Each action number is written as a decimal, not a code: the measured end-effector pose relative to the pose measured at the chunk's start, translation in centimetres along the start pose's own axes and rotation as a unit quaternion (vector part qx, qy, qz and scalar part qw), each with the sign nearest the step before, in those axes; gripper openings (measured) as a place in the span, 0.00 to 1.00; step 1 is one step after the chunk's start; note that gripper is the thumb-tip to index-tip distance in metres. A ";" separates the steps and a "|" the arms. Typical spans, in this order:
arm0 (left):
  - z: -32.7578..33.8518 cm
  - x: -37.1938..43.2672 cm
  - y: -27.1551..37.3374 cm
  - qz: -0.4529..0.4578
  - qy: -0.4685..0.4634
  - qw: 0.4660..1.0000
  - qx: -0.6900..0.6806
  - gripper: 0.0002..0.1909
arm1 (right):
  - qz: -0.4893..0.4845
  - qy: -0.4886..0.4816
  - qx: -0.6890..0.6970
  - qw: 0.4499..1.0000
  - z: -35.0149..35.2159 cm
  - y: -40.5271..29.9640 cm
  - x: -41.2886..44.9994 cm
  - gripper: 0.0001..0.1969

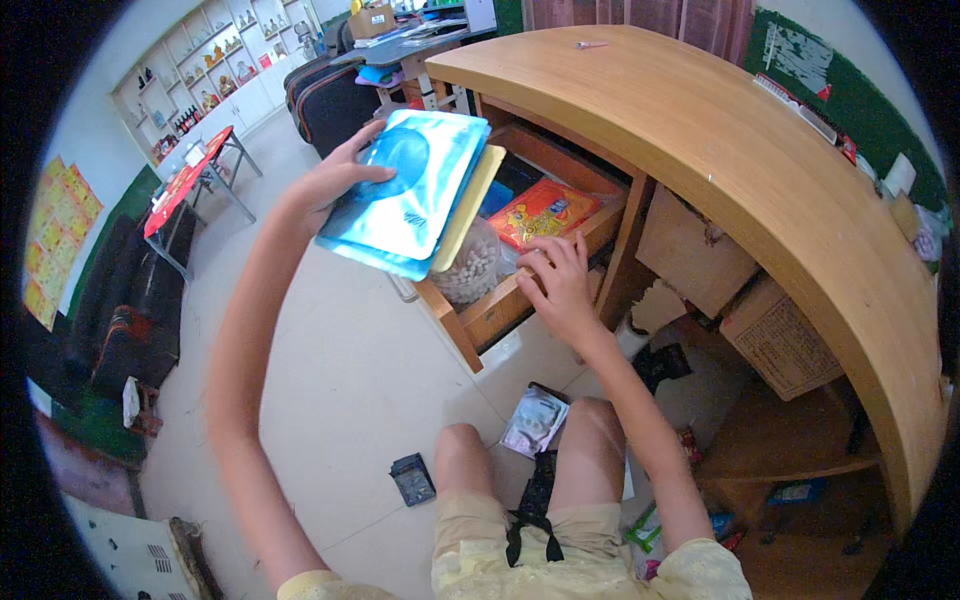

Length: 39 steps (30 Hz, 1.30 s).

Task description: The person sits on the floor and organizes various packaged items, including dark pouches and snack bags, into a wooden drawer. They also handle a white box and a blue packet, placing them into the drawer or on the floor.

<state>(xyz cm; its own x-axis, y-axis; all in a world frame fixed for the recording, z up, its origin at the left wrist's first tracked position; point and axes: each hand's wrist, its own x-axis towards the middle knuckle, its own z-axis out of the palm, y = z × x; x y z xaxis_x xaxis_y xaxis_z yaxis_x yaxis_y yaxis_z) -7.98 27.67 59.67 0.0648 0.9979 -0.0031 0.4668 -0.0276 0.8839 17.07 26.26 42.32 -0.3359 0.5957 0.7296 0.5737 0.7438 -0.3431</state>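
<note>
My left hand [352, 169] grips a small stack of flat foil packets [412, 202], blue and silver on top with a yellow one beneath, raised over the left side of an open wooden drawer [499, 311]. My right hand [555, 281] rests at the drawer's front edge, its fingers bent and apart, holding nothing that I can see. Inside the drawer lie a clear round tub of cotton swabs [472, 266], a red and orange packet [544, 214] and a blue item [495, 196]. The stack partly hides the drawer's left side.
A curved wooden desk [675, 112] arches over the drawer, with cardboard boxes [784, 337] on its shelf. On the floor lie a silvery packet [535, 420] between my knees and a dark packet [412, 480] to the left. A red-topped folding table [187, 180] stands farther off.
</note>
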 end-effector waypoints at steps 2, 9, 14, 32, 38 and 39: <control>0.2 1.5 0.3 0.005 -0.013 1.000 -0.023 0.38 | 0.024 -0.003 0.039 0.999 -0.8 0.0 0.5 0.13; 2.5 3.8 -0.4 0.005 -0.056 0.996 -0.066 0.37 | 0.317 -0.031 0.578 0.751 -3.1 -1.6 8.4 0.33; 4.2 7.4 0.9 0.019 -0.062 0.996 -0.059 0.38 | 0.343 0.043 0.547 0.763 -2.0 0.3 13.6 0.40; 5.1 18.0 -8.5 0.140 -0.257 0.872 0.392 0.14 | 0.417 0.130 0.366 0.822 4.2 10.3 12.3 0.12; 4.4 18.2 -7.6 0.126 -0.266 0.834 0.467 0.15 | 0.395 0.185 0.272 0.858 6.7 11.4 13.6 0.11; 4.2 18.0 -7.4 0.134 -0.292 0.831 0.454 0.15 | 0.395 0.197 0.257 0.860 7.0 11.5 13.7 0.11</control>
<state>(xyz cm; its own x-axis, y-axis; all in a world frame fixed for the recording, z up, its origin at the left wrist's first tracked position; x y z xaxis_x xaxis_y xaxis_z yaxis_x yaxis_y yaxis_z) -6.59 45.57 51.08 0.5671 0.7573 -0.3240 0.8225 -0.5416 0.1736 13.83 45.15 44.21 0.3439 0.9026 0.2587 0.0676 0.2510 -0.9656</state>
